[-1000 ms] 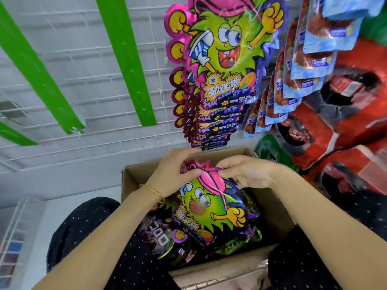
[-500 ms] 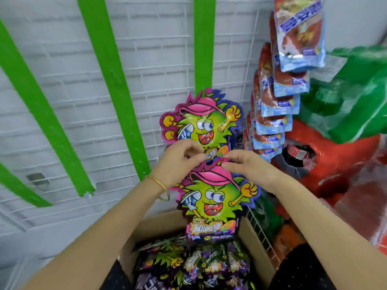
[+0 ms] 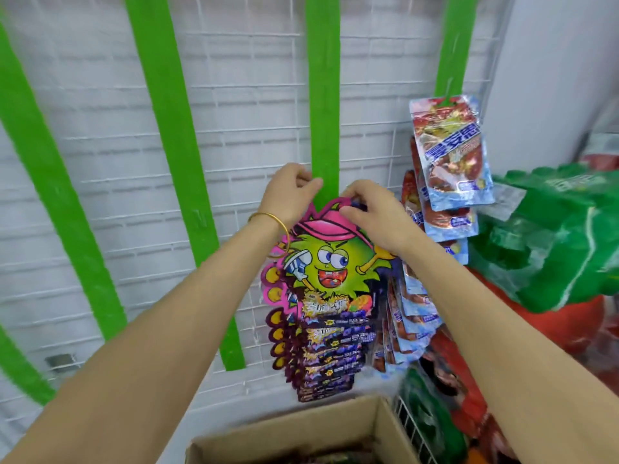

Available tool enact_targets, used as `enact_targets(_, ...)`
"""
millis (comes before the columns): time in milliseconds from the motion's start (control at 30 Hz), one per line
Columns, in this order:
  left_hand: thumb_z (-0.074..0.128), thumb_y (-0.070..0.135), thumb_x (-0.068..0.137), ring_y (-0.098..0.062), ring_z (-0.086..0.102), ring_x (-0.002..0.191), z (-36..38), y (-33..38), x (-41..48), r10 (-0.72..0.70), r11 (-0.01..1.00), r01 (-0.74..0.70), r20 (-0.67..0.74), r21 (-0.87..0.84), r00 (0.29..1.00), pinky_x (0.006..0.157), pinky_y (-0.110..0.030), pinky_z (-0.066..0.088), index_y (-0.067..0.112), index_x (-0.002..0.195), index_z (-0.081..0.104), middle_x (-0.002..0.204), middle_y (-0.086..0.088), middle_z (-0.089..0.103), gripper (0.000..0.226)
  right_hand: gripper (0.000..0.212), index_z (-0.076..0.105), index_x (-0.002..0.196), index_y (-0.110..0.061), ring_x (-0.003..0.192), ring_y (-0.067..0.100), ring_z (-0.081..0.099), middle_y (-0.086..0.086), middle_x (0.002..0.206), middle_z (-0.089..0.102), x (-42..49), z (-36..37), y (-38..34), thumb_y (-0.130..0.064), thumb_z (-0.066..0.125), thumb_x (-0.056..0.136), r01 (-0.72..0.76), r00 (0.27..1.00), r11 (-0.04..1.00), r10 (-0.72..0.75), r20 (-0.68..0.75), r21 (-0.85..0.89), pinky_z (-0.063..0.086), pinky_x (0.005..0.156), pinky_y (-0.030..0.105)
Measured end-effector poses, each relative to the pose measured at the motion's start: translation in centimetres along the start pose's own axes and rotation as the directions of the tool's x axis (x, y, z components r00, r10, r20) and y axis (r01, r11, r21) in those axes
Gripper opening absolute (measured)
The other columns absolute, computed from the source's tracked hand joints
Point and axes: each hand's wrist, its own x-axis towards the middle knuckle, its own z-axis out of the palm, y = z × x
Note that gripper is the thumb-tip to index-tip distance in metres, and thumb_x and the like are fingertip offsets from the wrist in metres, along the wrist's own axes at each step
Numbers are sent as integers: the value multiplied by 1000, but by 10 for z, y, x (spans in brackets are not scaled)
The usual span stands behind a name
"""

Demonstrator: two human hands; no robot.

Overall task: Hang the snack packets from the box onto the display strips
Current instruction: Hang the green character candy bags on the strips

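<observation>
Two hands at one display strip (image 3: 323, 95) of five green ones: right hand (image 3: 368, 212) pinches the top of one snack packet (image 3: 330, 262), left hand (image 3: 290, 192) has fingers curled at the strip's left edge, grip unclear. Packet fronts an overlapping stack (image 3: 321, 360) on the strip's lower half; one box (image 3: 385, 426) below.

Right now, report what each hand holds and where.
The right hand pinches the snack packet by its top; left hand curled at the green strip, hold unclear.
</observation>
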Motion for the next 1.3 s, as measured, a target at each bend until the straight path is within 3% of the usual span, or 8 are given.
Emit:
enact_targets(33, 56, 17, 89, -11, 46, 59, -2, 2, 1, 7, 999, -8, 34, 31, 999, 57, -18, 40, 11, 87, 53, 64, 3, 48, 7, 13, 57, 97, -1, 80, 19, 47, 9, 86, 54, 6, -1, -1, -6, 60, 86, 7, 1000, 1000, -7, -26, -15, 30, 63, 23)
enact_targets(100, 52, 17, 91, -3, 40, 49, -4, 7, 1, 42, 993, -51, 92, 108, 995, 46, -10, 30, 15, 66, 49, 57, 3, 44, 25, 14, 56, 97, 0, 80, 19, 45, 7, 86, 51, 14, 0, -4, -6, 59, 86, 31, 998, 998, -34, -59, -54, 26, 63, 24)
enact_targets(200, 48, 13, 93, -7, 32, 49, -4, 10, 1, 58, 986, -75, 112, 149, 992, 44, -14, 28, 19, 54, 38, 53, 1, 36, 40, 13, 54, 96, 3, 81, 19, 41, 15, 89, 53, 23, 3, -6, -4, 57, 86, 78, 992, 991, -88, -91, -112, 23, 64, 24)
enact_targets(400, 44, 15, 93, -11, 30, 51, -2, 7, 4, 35, 978, -51, 78, 205, 996, 42, -18, 23, 19, 57, 36, 55, 1, 33, 38, 14, 51, 99, 3, 90, 28, 48, 19, 100, 54, 27, 8, -2, -4, 54, 87, 93, 983, 981, -117, -142, -168, 30, 71, 29)
enact_targets(500, 45, 15, 92, -15, 33, 54, -1, 7, 3, 24, 981, -35, 63, 191, 998, 52, -28, 27, 16, 60, 39, 59, -4, 38, 33, 15, 50, 100, 3, 91, 30, 49, 19, 101, 53, 23, 13, 1, -4, 54, 87, 89, 981, 979, -118, -154, -183, 33, 76, 32)
enact_targets(733, 46, 19, 94, -20, 39, 55, -3, 4, 2, 11, 985, -21, 57, 172, 998, 63, -30, 34, 14, 61, 45, 56, -5, 44, 33, 13, 49, 98, 4, 85, 22, 43, 19, 98, 51, 12, 21, 10, -2, 54, 88, 76, 986, 987, -95, -133, -143, 28, 70, 24)
enact_targets(1000, 45, 18, 94, -15, 35, 55, -1, 7, 0, -7, 987, -3, 64, 162, 998, 56, -30, 26, 18, 59, 40, 61, -4, 41, 34, 12, 49, 99, 2, 90, 31, 49, 17, 100, 51, 20, 16, -2, -5, 52, 89, 116, 970, 977, -150, -191, -176, 40, 77, 42)
enact_targets(1300, 44, 19, 94, -19, 43, 63, -2, 3, -3, 9, 992, -20, 87, 128, 996, 61, -28, 31, 13, 70, 51, 66, -10, 48, 26, 13, 48, 99, 2, 89, 31, 48, 17, 99, 50, 9, 24, 6, -5, 54, 89, 72, 987, 985, -93, -131, -156, 39, 76, 40)
